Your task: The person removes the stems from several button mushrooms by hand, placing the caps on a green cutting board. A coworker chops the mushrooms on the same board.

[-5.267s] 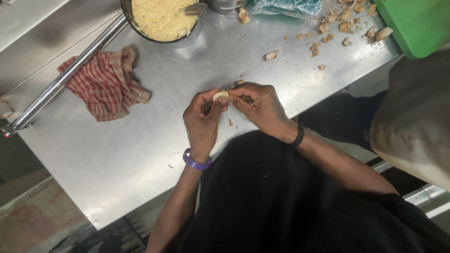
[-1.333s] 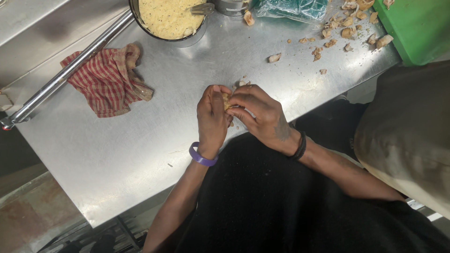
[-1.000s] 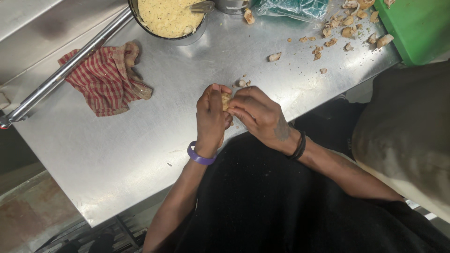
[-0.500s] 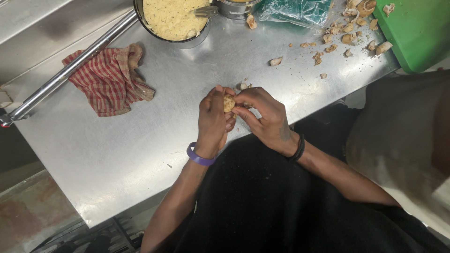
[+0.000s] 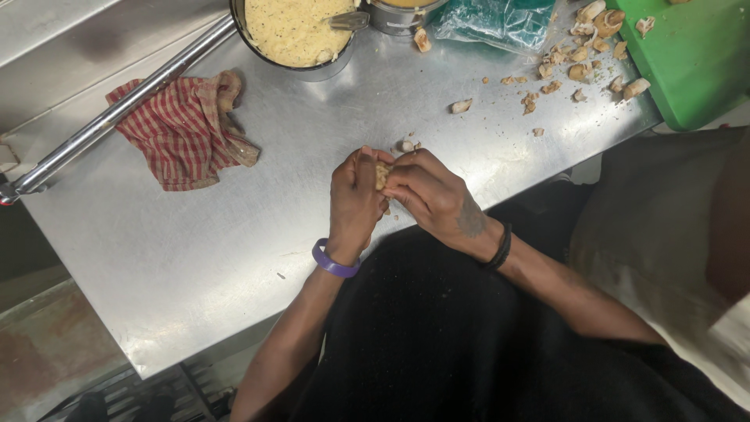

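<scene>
My left hand [image 5: 353, 197] and my right hand [image 5: 428, 194] meet over the front part of a steel table [image 5: 195, 250]. Between their fingertips they pinch a small tan mushroom [image 5: 382, 173], mostly hidden by the fingers. A purple band circles my left wrist and a black band my right. A few pale scraps [image 5: 407, 144] lie on the table just beyond my hands.
A pan of yellow crumbly filling [image 5: 293, 31] with a spoon stands at the back. A red checked cloth [image 5: 183, 129] lies left, beside a metal bar [image 5: 117, 113]. Mushroom pieces [image 5: 582, 59] are scattered near a green board [image 5: 695, 55] and a teal bag [image 5: 496, 19]. Another person stands at right.
My hands have stayed together on the mushroom, shifting slightly and turning it between the fingers. The view has drifted a little; the person at right has moved.
</scene>
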